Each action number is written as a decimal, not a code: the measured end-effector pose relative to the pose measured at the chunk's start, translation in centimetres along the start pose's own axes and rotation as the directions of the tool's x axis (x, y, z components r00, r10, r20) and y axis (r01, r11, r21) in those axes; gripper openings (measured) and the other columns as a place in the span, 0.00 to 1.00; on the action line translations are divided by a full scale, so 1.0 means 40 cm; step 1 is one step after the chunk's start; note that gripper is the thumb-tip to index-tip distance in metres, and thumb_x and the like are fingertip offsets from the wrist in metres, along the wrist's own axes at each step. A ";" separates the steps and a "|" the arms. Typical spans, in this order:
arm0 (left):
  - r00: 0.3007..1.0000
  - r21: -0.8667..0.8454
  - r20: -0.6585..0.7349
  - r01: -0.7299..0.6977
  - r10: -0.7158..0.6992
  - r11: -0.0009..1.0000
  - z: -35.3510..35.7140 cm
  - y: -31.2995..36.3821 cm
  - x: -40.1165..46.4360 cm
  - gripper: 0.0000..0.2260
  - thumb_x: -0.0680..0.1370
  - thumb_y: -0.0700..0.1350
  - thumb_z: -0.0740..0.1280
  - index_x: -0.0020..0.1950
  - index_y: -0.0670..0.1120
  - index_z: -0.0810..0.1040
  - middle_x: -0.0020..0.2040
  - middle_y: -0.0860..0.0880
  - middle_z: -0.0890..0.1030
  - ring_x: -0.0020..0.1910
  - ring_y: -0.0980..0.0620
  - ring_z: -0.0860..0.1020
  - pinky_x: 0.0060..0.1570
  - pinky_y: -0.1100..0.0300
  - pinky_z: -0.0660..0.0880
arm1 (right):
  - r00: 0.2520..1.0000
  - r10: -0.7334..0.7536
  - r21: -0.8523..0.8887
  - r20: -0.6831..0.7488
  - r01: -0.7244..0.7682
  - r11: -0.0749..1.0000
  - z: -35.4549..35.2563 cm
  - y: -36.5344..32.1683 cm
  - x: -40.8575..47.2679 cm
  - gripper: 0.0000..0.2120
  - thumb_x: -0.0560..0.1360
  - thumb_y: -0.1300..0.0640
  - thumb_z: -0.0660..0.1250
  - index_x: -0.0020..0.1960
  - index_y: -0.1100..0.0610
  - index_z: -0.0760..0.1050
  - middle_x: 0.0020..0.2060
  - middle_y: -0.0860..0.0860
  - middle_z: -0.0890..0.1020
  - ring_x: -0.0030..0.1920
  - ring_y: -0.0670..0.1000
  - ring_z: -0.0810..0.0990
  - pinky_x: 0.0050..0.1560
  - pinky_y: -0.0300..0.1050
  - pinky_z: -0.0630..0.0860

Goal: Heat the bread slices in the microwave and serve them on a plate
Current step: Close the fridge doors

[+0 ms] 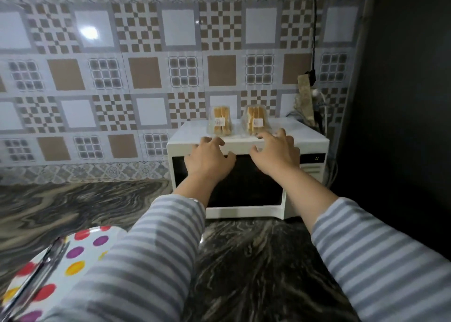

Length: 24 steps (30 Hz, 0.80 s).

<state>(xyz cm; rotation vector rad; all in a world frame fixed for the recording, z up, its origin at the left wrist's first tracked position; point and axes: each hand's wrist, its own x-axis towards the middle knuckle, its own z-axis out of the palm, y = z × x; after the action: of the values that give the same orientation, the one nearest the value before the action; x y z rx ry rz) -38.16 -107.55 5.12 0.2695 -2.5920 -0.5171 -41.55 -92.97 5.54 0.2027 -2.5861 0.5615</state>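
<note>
Striped sleeves stretch toward the white microwave (246, 139), left hand (209, 159) and right hand (275, 155) spread empty below two clear bread packs (220, 123) on top — one clumsy grab could topple them.

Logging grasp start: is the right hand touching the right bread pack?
Cannot tell. In the head view, right hand fingers overlap the right bread pack's base; contact unclear.

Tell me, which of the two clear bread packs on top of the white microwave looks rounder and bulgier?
The right-hand clear plastic bread pack, just beyond the right hand. The left-hand pack is flatter-sided and boxier, with its slices standing straighter.
</note>
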 end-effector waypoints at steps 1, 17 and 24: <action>1.000 0.009 0.026 -0.005 0.004 1.000 0.000 -0.004 -0.045 0.21 0.75 0.57 0.62 0.67 0.53 0.72 0.67 0.50 0.71 0.62 0.44 0.72 0.58 0.46 0.73 | 1.000 0.019 -0.008 0.023 -0.019 1.000 -0.002 0.004 -0.049 0.20 0.77 0.44 0.59 0.66 0.48 0.70 0.65 0.54 0.67 0.64 0.58 0.67 0.60 0.56 0.70; 0.561 -0.033 0.814 -0.212 0.149 0.977 0.181 0.002 -0.856 0.24 0.71 0.59 0.58 0.63 0.51 0.77 0.64 0.50 0.76 0.62 0.45 0.75 0.61 0.53 0.73 | 0.669 0.484 -0.200 0.564 -0.458 0.866 -0.065 0.295 -0.991 0.12 0.79 0.52 0.59 0.56 0.55 0.77 0.52 0.54 0.80 0.50 0.55 0.79 0.44 0.45 0.74; 0.386 -0.175 0.870 -0.343 0.308 0.923 0.253 0.277 -1.143 0.16 0.78 0.51 0.63 0.63 0.47 0.76 0.63 0.47 0.77 0.62 0.46 0.75 0.63 0.52 0.72 | 0.618 0.658 -0.225 0.431 -0.632 0.741 -0.282 0.508 -1.264 0.13 0.79 0.51 0.58 0.61 0.48 0.75 0.56 0.51 0.79 0.54 0.55 0.79 0.54 0.49 0.77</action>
<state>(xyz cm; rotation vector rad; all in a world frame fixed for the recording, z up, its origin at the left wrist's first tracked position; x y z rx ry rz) -4.64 -81.65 -17.69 -0.7463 -3.5402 -0.5507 2.50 -67.73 -17.21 -0.7589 -3.1447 0.7618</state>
